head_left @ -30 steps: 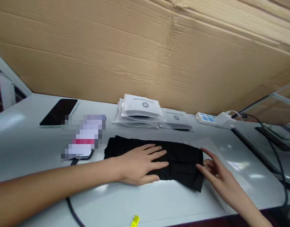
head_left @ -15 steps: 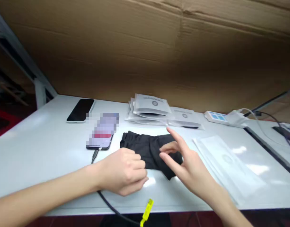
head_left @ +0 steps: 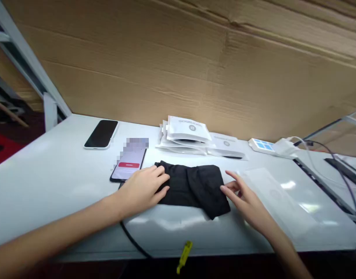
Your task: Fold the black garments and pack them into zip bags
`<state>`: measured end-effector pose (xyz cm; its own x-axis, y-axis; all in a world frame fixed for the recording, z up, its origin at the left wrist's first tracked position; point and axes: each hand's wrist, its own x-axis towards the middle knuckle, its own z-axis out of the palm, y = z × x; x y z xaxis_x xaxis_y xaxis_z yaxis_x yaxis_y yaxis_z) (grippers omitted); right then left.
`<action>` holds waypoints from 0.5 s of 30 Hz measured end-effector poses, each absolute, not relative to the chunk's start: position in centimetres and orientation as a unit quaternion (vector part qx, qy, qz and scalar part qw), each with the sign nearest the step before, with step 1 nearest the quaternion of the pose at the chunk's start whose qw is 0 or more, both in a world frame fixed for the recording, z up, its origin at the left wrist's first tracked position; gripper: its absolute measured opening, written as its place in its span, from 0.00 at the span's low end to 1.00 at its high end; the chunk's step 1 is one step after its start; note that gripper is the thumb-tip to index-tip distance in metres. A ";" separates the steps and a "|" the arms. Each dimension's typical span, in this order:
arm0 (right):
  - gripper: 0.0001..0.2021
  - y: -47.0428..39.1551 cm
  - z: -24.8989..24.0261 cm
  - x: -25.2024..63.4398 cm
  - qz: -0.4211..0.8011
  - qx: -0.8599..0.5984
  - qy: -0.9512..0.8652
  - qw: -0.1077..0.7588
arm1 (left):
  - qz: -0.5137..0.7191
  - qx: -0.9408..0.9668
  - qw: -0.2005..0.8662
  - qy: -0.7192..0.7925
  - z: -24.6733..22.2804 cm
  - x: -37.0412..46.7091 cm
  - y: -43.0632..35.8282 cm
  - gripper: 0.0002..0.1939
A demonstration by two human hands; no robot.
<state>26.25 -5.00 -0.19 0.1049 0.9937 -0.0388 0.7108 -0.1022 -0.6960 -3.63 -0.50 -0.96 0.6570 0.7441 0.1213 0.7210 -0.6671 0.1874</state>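
Note:
A folded black cloth garment lies flat on the white table, one corner jutting toward the front edge. My left hand rests on the garment's left end, its fingers bent and the thumb apart from them. At the opposite end is my right hand, fingers spread, with the thumb tip at the garment's right edge. Neither hand visibly grips the fabric. Beyond the right hand lie translucent plastic bags.
A stack of printed frosted bags stands at the back by the cardboard wall. On the left are a lit phone and a dark-screened phone. A white power strip with cables sits back right; a yellow tag hangs in front.
My left hand has moved left and uncurled from a fist onto the garment's left end. My right hand has moved right, from above the garment to its right edge.

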 end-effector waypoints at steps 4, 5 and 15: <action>0.32 -4.5 -1.3 25.6 0.282 -0.678 -0.605 0.309 | 0.131 0.886 0.082 0.438 -1.1 -3.9 -0.8 0.13; 0.32 -4.5 -1.4 25.9 0.283 -0.675 -0.603 0.317 | 0.145 0.878 0.081 0.449 -1.1 -4.0 -0.8 0.14; 0.31 -4.1 1.8 28.0 0.236 -0.679 -0.607 0.339 | 0.189 0.851 0.153 0.465 -0.5 -4.6 -0.7 0.17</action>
